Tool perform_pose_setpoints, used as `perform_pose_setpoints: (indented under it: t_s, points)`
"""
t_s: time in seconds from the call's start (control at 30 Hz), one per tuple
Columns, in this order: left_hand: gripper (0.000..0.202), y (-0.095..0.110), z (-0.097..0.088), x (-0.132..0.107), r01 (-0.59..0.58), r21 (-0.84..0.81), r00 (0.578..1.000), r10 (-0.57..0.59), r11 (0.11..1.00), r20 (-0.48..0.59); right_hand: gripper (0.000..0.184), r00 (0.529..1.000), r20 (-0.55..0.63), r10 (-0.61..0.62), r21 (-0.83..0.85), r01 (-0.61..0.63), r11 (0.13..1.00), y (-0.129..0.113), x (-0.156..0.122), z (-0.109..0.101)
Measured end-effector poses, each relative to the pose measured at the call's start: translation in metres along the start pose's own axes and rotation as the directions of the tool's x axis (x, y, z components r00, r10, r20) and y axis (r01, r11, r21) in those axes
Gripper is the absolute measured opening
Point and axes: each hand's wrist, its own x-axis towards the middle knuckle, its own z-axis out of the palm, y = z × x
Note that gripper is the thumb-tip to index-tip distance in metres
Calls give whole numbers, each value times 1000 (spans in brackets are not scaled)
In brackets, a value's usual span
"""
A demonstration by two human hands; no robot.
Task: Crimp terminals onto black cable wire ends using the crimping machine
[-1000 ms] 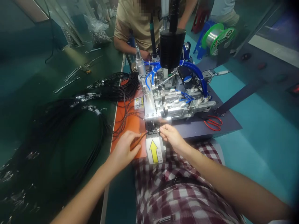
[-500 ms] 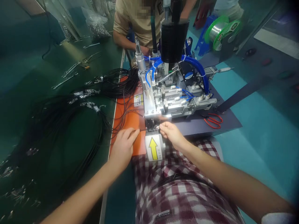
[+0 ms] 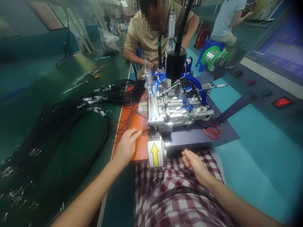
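Saw left hand pinching skinny dark cable beside machine; right hand loosely clenched near checked cloth, contents hidden, tbh.

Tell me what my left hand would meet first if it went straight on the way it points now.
Most likely the near left corner of the pneumatic machine, just past the orange plate that your left hand is over, though depth in this single view is unclear.

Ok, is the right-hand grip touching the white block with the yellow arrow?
Apart. The head view shows it: a plain gap, with the front of the dark base visible between the right-hand grip and the white block.
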Motion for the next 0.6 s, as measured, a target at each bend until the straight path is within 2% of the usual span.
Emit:
perform_pose_setpoints:
  t_s: [0.17,0.3,0.4,0.47,0.53,0.6]
  points:
    - [42,-26,4,57,-40,-84,999,41,996,9,44,999,45,-7,-27,8,1000,6,-14,2]
    - [41,-21,4,69,-49,-45,999,48,998,-26,46,995,101,5,-84,4,996,8,-24,2]
    - [38,-8,3,56,-27,43,999,29,999,-45,48,989,147,15,-192,14,981,13,-27,-1]
    - [39,0,-2,36,8,115,999,-2,993,-51,49,980,194,39,-262,13,965,18,-28,-4]
    - [38,4,-14,5,73,196,996,-61,978,-67,50,956,288,62,-328,38,944,22,-30,-9]
    - [29,4,-32,-35,176,287,983,-154,942,-98,50,952,301,57,-349,54,936,26,-34,-14]
